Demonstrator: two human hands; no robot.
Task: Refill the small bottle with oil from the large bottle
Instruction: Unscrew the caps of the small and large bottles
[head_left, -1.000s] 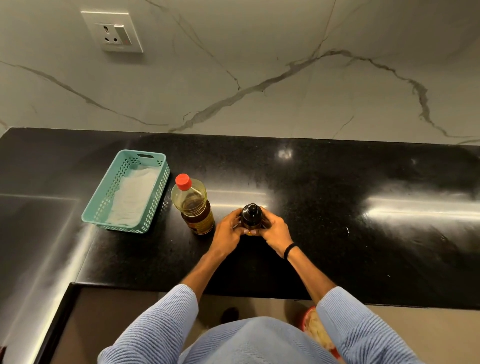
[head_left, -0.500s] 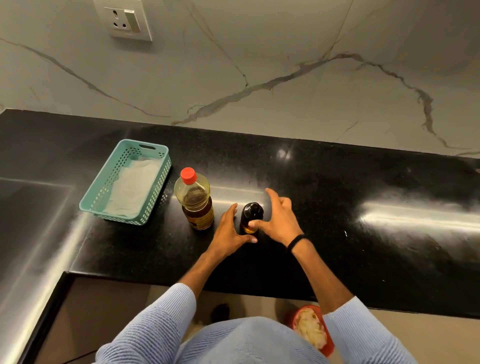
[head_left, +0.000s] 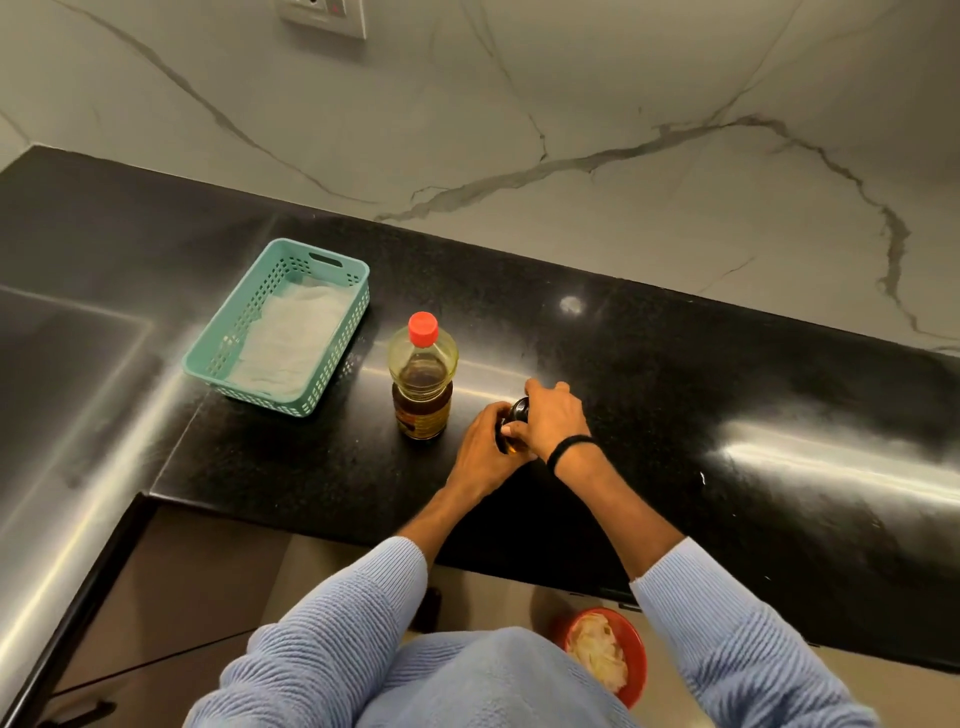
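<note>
The small dark bottle (head_left: 511, 428) stands on the black counter (head_left: 675, 395), mostly hidden between my hands. My left hand (head_left: 480, 452) wraps its body from the left. From above and the right, my right hand (head_left: 550, 415) closes over its black cap. Just left of them stands the large oil bottle (head_left: 422, 384), clear plastic with a red cap on, a brown label and amber oil inside, upright and untouched.
A teal plastic basket (head_left: 332, 332) lined with white paper sits at the left of the counter. The marble wall carries a socket (head_left: 324, 15) at the top. Below the counter edge a red bowl (head_left: 636, 654) with pale contents shows near my body.
My hands had opened around the small bottle half a second ago; both have now closed on it, the right over the cap. The camera view has shifted.
</note>
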